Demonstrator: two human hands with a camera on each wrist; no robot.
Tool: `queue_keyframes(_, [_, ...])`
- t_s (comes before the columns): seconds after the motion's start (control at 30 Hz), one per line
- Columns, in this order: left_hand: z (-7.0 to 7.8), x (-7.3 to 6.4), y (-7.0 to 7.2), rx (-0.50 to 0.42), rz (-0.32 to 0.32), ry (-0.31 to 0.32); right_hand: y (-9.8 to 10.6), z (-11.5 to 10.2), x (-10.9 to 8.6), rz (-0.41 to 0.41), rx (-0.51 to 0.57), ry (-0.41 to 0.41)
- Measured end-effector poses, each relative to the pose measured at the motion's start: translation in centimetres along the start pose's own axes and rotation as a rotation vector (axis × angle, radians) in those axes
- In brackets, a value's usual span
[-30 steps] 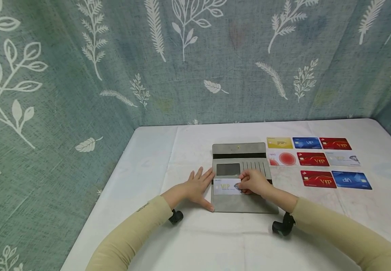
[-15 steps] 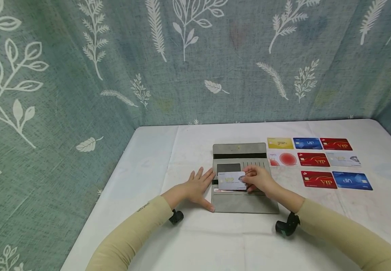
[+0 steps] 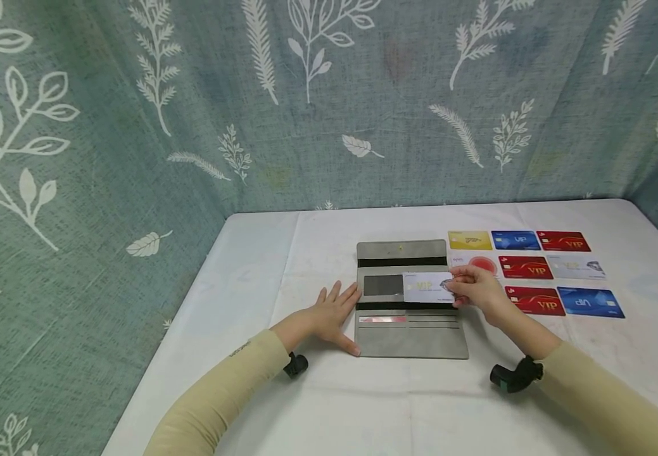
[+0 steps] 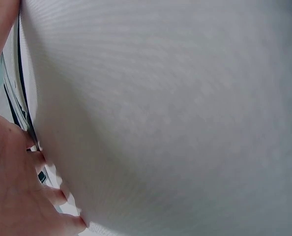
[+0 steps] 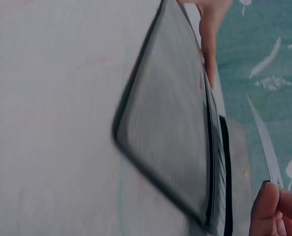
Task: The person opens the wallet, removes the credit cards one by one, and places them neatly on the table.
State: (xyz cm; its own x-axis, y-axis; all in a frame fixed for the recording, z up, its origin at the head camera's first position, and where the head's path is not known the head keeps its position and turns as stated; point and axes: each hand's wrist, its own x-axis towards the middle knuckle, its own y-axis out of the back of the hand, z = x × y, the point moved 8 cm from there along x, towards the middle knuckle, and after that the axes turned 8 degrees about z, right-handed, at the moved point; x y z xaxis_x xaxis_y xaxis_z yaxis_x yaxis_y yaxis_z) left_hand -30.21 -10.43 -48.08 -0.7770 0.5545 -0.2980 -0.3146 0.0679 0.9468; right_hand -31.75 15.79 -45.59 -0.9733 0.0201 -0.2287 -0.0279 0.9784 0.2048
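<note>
A grey wallet (image 3: 411, 342) lies unfolded on the table, with slots, a dark window pocket (image 3: 382, 285) and black bands. My left hand (image 3: 329, 316) has its fingers spread and rests at the wallet's left edge. With thumb and fingers my right hand (image 3: 479, 292) pinches the right end of a white VIP card (image 3: 424, 288), over the slots right of the window. In the right wrist view this card (image 5: 265, 140) is seen nearly edge-on, above the wallet (image 5: 165, 113). A strip of a pink and white card (image 3: 382, 319) shows in a lower left slot.
Right of the wallet lie several cards in rows: a yellow one (image 3: 470, 240), blue ones (image 3: 515, 240), red ones (image 3: 563, 240), a pink-patterned one (image 3: 482, 263) and a white one (image 3: 577, 266). A patterned curtain (image 3: 283, 145) hangs behind the white table (image 3: 283, 253).
My right hand has lifted the white VIP card from over the lower left slots and carried it up and right. The pink and white strip has come into view. My left hand stays put.
</note>
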Motion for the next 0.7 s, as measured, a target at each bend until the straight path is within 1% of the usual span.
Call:
queue_keyframes(0.2, [0.1, -0.1, 0.2, 0.002, 0.007, -0.007, 3.7, 0.5, -0.2, 0.091, -0.066, -0.032])
queue_keyframes(0.4, [0.0, -0.1, 0.2, 0.01, 0.009, -0.003, 6.8, 1.7, -0.1, 0.127, -0.159, -0.046])
queue_keyframes(0.57, [0.2, -0.2, 0.3, -0.002, 0.009, -0.007, 8.5, 2.8, 0.0, 0.152, -0.192, -0.069])
queue_keyframes(0.7, [0.2, -0.2, 0.4, -0.019, 0.012, -0.01, 9.2, 3.5, 0.1, 0.149, -0.207, -0.103])
